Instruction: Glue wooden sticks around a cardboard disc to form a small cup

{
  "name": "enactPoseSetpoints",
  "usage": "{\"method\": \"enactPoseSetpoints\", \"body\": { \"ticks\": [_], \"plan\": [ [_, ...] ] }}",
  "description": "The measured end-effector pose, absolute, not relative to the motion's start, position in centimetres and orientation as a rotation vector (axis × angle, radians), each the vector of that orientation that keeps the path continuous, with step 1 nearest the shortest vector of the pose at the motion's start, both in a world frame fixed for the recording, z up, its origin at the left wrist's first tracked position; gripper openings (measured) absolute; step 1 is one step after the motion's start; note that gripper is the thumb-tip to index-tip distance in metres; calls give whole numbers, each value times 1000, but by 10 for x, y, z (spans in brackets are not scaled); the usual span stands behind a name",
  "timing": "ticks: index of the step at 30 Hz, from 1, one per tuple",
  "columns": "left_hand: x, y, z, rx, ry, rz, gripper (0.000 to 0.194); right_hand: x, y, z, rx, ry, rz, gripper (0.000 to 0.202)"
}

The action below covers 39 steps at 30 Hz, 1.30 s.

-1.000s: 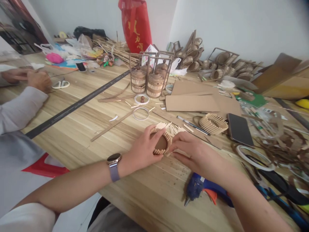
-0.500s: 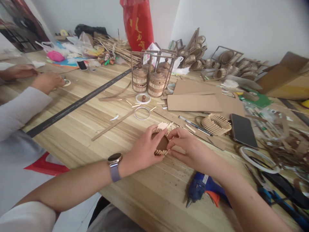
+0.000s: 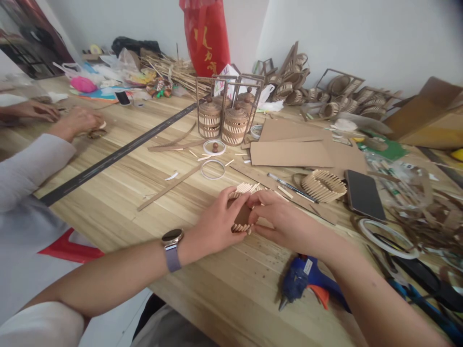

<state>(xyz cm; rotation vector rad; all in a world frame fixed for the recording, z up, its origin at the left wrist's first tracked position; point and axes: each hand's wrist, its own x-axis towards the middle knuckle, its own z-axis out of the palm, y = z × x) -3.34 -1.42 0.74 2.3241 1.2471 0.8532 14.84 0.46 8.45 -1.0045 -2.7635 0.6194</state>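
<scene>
A small round piece with a brown base [image 3: 239, 215] and a rim of short pale sticks lies between my hands over the table [image 3: 173, 193]. My left hand [image 3: 217, 219] grips its left side, thumb and fingers around it. From the right, my right hand [image 3: 277, 217] pinches its edge with bent fingers, which partly hide it. Loose pale sticks [image 3: 246, 187] show just beyond my fingers. A blue glue gun [image 3: 294, 279] lies below my right hand, partly behind my forearm. An oval ring of sticks [image 3: 323, 186] rests to the right, beside a phone [image 3: 365, 195].
Lidded stick baskets [image 3: 235, 126] in frames stand beyond my hands, with cardboard [image 3: 291, 153] to their right. White tape rings [image 3: 212, 169] lie nearer. Pliers [image 3: 398, 279] and strips crowd the right. Another person's hands [image 3: 77, 120] work at the left.
My right hand has shifted slightly left and its fingers have closed in over the round piece. The other person's hands have moved a little at the left.
</scene>
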Motion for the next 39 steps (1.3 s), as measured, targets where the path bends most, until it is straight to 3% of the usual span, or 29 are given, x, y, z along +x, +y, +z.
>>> {"method": "enactPoseSetpoints", "body": {
  "ticks": [10, 22, 39],
  "plan": [
    [-34, -15, 9, 2346, 1266, 818, 82, 149, 5, 72, -1000, -2792, 503, 9],
    [-35, -14, 5, 2352, 1255, 840, 80, 146, 1, 66, -1007, -2995, -83, 5],
    [-35, -14, 6, 2348, 1252, 798, 81, 149, -3, 57, -1036, -2840, 13, 8]
  ]
}}
